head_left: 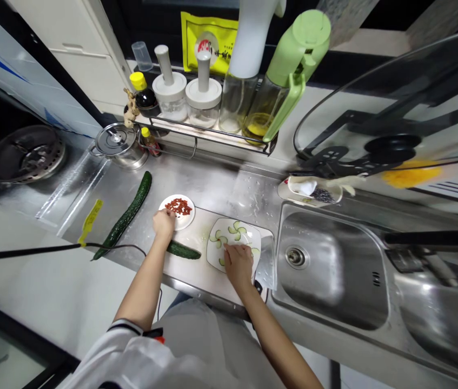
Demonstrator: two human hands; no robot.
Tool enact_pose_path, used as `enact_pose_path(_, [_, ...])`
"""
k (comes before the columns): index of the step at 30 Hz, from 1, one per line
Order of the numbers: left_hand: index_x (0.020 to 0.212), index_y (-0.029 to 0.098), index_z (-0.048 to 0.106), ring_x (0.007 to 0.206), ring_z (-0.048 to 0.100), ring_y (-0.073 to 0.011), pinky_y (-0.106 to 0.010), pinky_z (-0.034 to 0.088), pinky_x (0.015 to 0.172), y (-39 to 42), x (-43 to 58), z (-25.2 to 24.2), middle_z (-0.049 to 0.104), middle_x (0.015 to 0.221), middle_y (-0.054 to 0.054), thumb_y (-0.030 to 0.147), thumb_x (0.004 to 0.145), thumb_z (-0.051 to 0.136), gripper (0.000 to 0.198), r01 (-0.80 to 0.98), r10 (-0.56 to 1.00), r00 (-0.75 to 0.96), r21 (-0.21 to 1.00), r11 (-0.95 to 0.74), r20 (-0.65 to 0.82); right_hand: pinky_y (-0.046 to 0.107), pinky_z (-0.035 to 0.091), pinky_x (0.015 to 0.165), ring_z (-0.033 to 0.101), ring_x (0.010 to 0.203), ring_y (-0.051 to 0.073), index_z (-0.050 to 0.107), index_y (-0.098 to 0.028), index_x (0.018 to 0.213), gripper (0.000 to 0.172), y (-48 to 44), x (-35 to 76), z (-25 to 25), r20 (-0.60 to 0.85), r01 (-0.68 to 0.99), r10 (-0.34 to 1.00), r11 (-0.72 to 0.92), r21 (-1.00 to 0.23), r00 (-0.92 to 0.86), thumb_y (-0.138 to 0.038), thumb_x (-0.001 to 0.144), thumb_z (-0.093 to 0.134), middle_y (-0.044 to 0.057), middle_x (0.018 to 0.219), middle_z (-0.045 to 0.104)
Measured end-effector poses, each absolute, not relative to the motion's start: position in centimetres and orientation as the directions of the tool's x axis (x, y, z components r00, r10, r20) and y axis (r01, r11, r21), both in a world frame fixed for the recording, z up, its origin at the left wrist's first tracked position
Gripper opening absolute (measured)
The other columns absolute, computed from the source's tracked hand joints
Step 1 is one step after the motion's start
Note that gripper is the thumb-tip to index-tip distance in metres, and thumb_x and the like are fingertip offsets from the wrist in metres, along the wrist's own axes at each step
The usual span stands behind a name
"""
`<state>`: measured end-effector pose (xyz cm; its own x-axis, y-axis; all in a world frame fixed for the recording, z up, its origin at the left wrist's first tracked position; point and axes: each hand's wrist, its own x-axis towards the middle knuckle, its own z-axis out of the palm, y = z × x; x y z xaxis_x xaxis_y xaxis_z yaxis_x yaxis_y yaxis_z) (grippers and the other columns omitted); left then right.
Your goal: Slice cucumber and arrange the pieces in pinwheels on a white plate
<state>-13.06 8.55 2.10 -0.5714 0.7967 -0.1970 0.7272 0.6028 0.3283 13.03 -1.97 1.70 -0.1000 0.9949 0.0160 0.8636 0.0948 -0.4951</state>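
Note:
My left hand [164, 223] reaches to the near rim of a small white dish [188, 215] holding red bits [179, 206], with its fingers curled at the edge. My right hand [237, 263] rests on the near side of a square white plate [249, 233] on which pale green cucumber slices [236, 231] are arranged, fingers bunched over the slices. A cut piece of cucumber [183, 250] lies between my two hands. A whole long cucumber [126, 215] lies to the left on the steel counter [212, 183].
A steel sink [330, 270] opens to the right. A wire rack [212, 135] at the back carries seasoning jars, a green-capped oil bottle [289, 70] and a soy bottle. A lidded steel pot [117, 143], a stove burner [26, 154] and a black cable [50, 249] lie left.

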Motion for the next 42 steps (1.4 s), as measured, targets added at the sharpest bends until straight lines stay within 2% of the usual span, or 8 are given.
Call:
enact_pose_path(7, [0.081, 0.019, 0.070, 0.083, 0.063, -0.0228, -0.031, 0.044, 0.076, 7.5, -13.1, 2.3, 0.069, 0.089, -0.010, 0.031, 0.079, 0.051, 0.022, 0.721, 0.806, -0.576, 0.383, 0.578, -0.133, 0.033, 0.030, 0.082, 0.043, 0.093, 0.022, 0.069, -0.020, 0.104, 0.028, -2.1, 13.1, 1.6, 0.023, 0.864, 0.995, 0.097, -0.495, -0.098, -0.019, 0.087, 0.047, 0.006, 0.090, 0.065])
enact_pose_path(11, [0.081, 0.019, 0.069, 0.086, 0.062, -0.0207, -0.030, 0.044, 0.082, 6.5, -12.6, 2.6, 0.069, 0.087, -0.008, 0.031, 0.080, 0.052, 0.021, 0.762, 0.859, -0.511, 0.446, 0.469, -0.029, 0.033, 0.030, 0.082, 0.042, 0.094, 0.021, 0.069, -0.020, 0.103, 0.028, -2.2, 13.4, 1.2, 0.029, 0.858, 0.996, 0.089, -0.506, -0.086, -0.020, 0.087, 0.046, 0.006, 0.090, 0.065])
enact_pose_path(17, [0.082, 0.018, 0.070, 0.085, 0.060, -0.0187, -0.030, 0.044, 0.084, 5.5, -7.8, 3.1, 0.068, 0.084, -0.006, 0.024, 0.080, 0.056, 0.016, 0.801, 0.985, -0.168, 0.587, 0.116, 0.034, 0.032, 0.030, 0.077, 0.040, 0.098, 0.022, 0.068, -0.023, 0.104, 0.027, -2.2, 14.6, 1.0, 0.016, 0.862, 1.000, 0.012, -0.506, -0.005, -0.024, 0.088, 0.047, 0.005, 0.093, 0.065])
enact_pose_path(20, [0.082, 0.017, 0.070, 0.083, 0.058, -0.0184, -0.031, 0.045, 0.082, 5.3, -4.4, 3.2, 0.067, 0.082, -0.006, 0.022, 0.081, 0.056, 0.015, 0.793, 0.998, -0.007, 0.608, -0.036, 0.068, 0.032, 0.031, 0.076, 0.041, 0.095, 0.021, 0.069, -0.021, 0.103, 0.027, -2.0, 15.4, 1.3, 0.029, 0.861, 0.999, -0.011, -0.509, 0.030, -0.025, 0.088, 0.047, 0.005, 0.092, 0.065])
enact_pose_path(25, [0.084, 0.018, 0.069, 0.086, 0.055, -0.0189, -0.030, 0.044, 0.080, 5.8, 0.2, 3.0, 0.065, 0.082, -0.006, 0.018, 0.081, 0.057, 0.012, 0.790, 0.960, 0.275, 0.557, -0.255, 0.051, 0.032, 0.030, 0.077, 0.042, 0.093, 0.020, 0.068, -0.021, 0.102, 0.027, -1.4, 16.6, 1.8, 0.030, 0.863, 0.997, -0.041, -0.503, 0.065, -0.022, 0.088, 0.046, 0.005, 0.090, 0.064])
enact_pose_path(30, [0.079, 0.017, 0.068, 0.083, 0.055, -0.0191, -0.032, 0.043, 0.080, 7.0, 2.7, 2.4, 0.062, 0.079, -0.007, 0.019, 0.082, 0.056, 0.012, 0.787, 0.900, 0.435, 0.477, -0.392, 0.021, 0.032, 0.030, 0.077, 0.043, 0.095, 0.021, 0.068, -0.021, 0.104, 0.028, -0.7, 17.0, 1.5, 0.031, 0.860, 0.995, -0.066, -0.505, 0.095, -0.022, 0.088, 0.045, 0.006, 0.092, 0.064])
enact_pose_path(35, [0.078, 0.016, 0.067, 0.083, 0.055, -0.0194, -0.032, 0.042, 0.079, 7.7, 3.5, 1.9, 0.061, 0.078, -0.008, 0.019, 0.083, 0.054, 0.014, 0.788, 0.868, 0.497, 0.419, -0.451, -0.002, 0.033, 0.029, 0.078, 0.041, 0.097, 0.022, 0.065, -0.020, 0.112, 0.031, 0.2, 16.8, 1.2, 0.004, 0.866, 0.995, -0.081, -0.494, 0.095, -0.020, 0.087, 0.046, 0.006, 0.096, 0.064])
enact_pose_path(42, [0.079, 0.016, 0.067, 0.083, 0.054, -0.0201, -0.033, 0.042, 0.078, 7.7, 3.6, 1.4, 0.060, 0.079, -0.008, 0.020, 0.083, 0.055, 0.013, 0.796, 0.874, 0.485, 0.417, -0.438, -0.008, 0.033, 0.029, 0.074, 0.039, 0.097, 0.023, 0.062, -0.022, 0.117, 0.034, 0.9, 16.6, 0.6, -0.002, 0.884, 0.997, -0.071, -0.462, 0.079, -0.020, 0.087, 0.047, 0.008, 0.093, 0.063])
